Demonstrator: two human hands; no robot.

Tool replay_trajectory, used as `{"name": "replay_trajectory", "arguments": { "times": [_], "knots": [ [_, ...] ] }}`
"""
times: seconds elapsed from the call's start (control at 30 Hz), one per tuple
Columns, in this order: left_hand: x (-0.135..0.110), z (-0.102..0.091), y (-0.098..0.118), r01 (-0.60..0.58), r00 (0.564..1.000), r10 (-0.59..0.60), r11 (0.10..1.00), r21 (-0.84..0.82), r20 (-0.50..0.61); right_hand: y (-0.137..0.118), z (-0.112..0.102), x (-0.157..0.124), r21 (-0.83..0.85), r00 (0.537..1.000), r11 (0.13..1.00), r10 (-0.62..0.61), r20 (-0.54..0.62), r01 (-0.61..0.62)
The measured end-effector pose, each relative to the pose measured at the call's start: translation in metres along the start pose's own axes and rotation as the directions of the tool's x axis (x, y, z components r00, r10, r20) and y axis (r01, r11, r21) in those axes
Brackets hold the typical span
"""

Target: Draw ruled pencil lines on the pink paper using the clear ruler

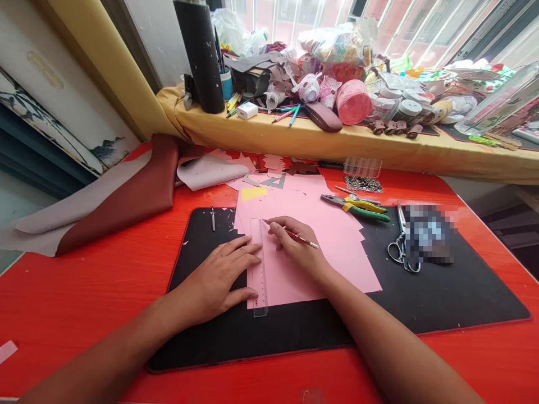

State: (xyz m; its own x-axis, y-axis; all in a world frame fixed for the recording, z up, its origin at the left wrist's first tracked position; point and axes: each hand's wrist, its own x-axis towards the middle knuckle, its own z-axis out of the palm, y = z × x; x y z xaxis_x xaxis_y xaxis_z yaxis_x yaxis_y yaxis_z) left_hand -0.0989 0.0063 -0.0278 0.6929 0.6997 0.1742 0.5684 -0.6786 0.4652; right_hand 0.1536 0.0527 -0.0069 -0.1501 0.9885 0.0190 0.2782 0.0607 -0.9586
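A clear ruler (259, 269) lies lengthwise along the left edge of a pink sheet of paper (311, 280), its near end poking past the sheet. My left hand (225, 272) rests flat with fingers spread, fingertips pressing on the ruler. In my right hand (298, 244) is a red pencil (302, 239), pinched between thumb and fingers. The pencil's tip points at the ruler's right edge near its far end; whether it touches the paper I cannot tell. More pink paper (295, 193) spreads beyond, with a yellow slip (254, 193) on it.
Everything lies on a black mat (303, 331) over a red table (105, 280). Pliers (357, 207) and metal scissors (402, 241) lie to the right. A small pen-like tool (213, 219) is at left, near rolled brown leather-like material (126, 207). A cluttered ledge (261, 126) runs behind.
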Motion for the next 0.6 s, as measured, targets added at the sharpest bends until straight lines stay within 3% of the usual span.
{"name": "replay_trajectory", "arguments": {
  "times": [0.23, 0.6],
  "knots": [
    [0.0023, -0.0025, -0.0044, -0.059, 0.998, 0.059, 0.998, 0.013, 0.025, 0.0013, 0.0012, 0.0004, -0.013, 1.000, 1.000, -0.002, -0.008, 0.002],
    [0.0049, -0.0042, -0.0040, -0.046, 0.998, 0.046, 0.999, 0.009, 0.038, 0.0034, 0.0026, 0.0006, -0.040, 1.000, 0.999, -0.003, 0.004, 0.003]
  ]
}}
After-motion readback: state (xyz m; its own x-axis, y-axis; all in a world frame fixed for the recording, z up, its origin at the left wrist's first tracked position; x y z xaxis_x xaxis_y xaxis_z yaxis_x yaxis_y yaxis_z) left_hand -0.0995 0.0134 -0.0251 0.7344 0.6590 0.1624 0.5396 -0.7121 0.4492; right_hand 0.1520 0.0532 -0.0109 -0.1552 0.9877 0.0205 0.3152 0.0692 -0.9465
